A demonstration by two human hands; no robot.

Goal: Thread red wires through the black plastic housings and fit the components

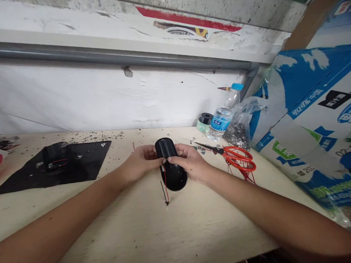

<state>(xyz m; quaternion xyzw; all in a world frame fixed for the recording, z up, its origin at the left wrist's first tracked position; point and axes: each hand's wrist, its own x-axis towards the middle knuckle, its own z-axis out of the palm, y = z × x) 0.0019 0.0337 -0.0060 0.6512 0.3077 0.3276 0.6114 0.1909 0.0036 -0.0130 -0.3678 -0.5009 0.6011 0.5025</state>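
Observation:
In the middle of the head view a glossy black cylindrical housing (174, 178) is held tilted above the table, its rounded open end toward me. My left hand (143, 160) grips its left side, and my right hand (191, 160) grips the right side. Both thumbs meet at the near edge, where a thin wire loop shows between them. From that spot a red wire (166, 185) and a black wire hang down, with a small dark tip at the bottom. Whatever the thumbs pinch there is too small to make out.
Red-handled scissors (238, 157) lie at the right by red wires. Behind stand a water bottle (223, 115), tape rolls (205, 122) and a plastic bag of small parts (238, 132). A similar black part (55, 157) rests on a black sheet (89, 163). A large printed carton (316, 120) borders the right.

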